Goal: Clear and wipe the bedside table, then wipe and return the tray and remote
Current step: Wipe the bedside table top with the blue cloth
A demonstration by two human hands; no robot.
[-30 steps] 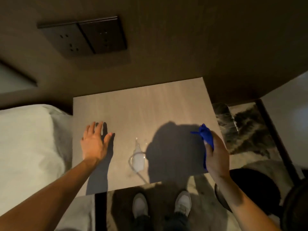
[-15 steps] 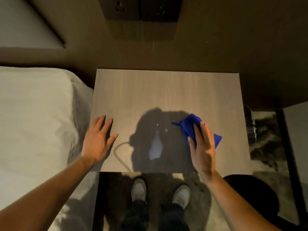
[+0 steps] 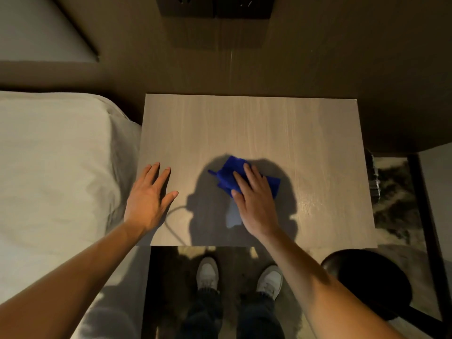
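Observation:
The bedside table [image 3: 281, 128] has a pale wood top with nothing on it except a blue cloth [image 3: 231, 176] and my two hands. My right hand [image 3: 255, 201] lies flat on the cloth near the table's middle, pressing it down on the wood. My left hand [image 3: 149, 199] rests flat at the table's left front corner with its fingers spread and nothing in it. No tray or remote is in view.
A white bed [image 3: 53, 167] lies against the table's left side. A dark socket panel [image 3: 215, 11] is on the wall behind. A black round stool [image 3: 367, 282] stands at the front right on patterned carpet. My shoes [image 3: 208, 272] are below the table's front edge.
My right hand has come from the table's right edge, laid the blue cloth on the top and slid it left toward the middle. The left hand has stayed in place.

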